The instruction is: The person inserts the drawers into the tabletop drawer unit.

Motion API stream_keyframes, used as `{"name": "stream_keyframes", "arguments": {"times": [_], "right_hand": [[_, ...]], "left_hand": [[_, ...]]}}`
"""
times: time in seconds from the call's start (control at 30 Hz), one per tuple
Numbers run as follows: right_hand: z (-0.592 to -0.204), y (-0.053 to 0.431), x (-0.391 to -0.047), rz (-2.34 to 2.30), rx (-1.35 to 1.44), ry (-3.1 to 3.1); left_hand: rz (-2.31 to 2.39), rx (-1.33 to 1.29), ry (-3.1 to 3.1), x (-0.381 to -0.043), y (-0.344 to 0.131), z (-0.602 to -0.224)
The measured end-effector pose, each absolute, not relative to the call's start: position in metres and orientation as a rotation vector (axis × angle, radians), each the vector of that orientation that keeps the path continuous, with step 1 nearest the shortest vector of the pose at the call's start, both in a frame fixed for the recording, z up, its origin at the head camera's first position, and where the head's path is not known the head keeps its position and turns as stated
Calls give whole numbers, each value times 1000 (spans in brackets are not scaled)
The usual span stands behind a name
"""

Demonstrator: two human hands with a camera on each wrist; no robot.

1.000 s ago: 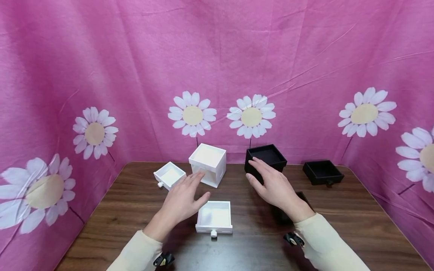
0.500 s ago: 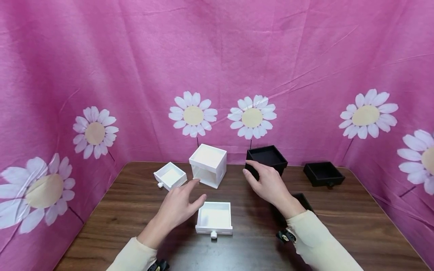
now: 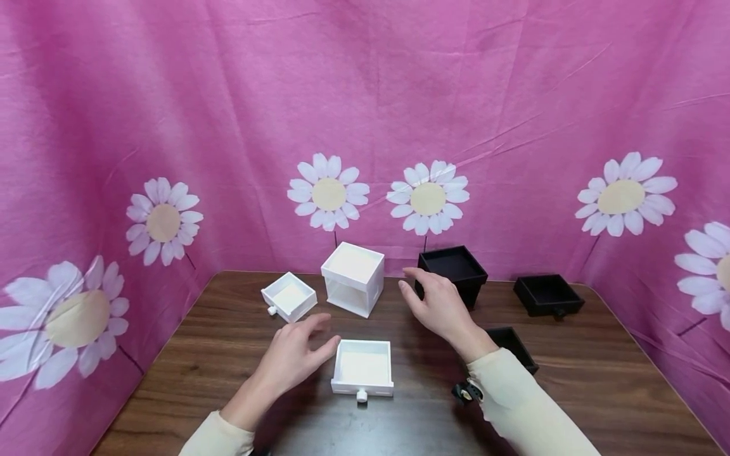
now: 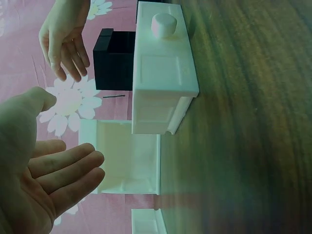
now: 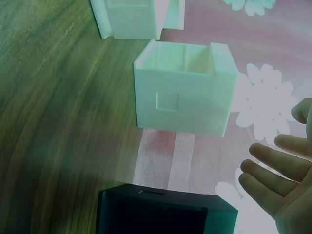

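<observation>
My left hand (image 3: 292,356) hovers with relaxed fingers, its thumb near the left edge of a white drawer (image 3: 362,367) with a round knob. Behind it stands a white box frame (image 3: 353,278) with an open front. A smaller white drawer (image 3: 289,296) lies to its left. My right hand (image 3: 440,305), fingers loosely extended, is in front of a black box frame (image 3: 453,271) and overlaps its left front in the head view. Partly hidden by the right forearm is a black drawer (image 3: 511,349). Both hands hold nothing, as the left wrist and right wrist views show.
Another black drawer (image 3: 549,294) with a knob sits at the back right of the wooden table (image 3: 422,411). A pink cloth (image 3: 365,95) printed with daisies hangs close behind the table and along both sides.
Both hands have drawn back toward the person, the right one also shifting left. More of the white box's front and of the black drawer by the right forearm now shows.
</observation>
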State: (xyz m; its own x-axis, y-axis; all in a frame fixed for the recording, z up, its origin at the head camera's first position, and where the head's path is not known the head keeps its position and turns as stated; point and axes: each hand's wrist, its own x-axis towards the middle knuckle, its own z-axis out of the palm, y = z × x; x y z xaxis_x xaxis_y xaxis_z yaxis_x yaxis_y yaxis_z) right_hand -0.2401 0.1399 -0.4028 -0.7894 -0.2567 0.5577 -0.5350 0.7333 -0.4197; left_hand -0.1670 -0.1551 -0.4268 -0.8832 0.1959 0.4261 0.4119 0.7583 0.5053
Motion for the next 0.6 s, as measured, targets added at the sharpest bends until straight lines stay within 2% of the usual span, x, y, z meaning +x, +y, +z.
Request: {"name": "stream_keyframes", "arguments": {"times": [0.6], "right_hand": [[-413, 119, -263, 902, 542, -2630]], "left_hand": [[-1006, -420, -2662, -149, -164, -436]]}}
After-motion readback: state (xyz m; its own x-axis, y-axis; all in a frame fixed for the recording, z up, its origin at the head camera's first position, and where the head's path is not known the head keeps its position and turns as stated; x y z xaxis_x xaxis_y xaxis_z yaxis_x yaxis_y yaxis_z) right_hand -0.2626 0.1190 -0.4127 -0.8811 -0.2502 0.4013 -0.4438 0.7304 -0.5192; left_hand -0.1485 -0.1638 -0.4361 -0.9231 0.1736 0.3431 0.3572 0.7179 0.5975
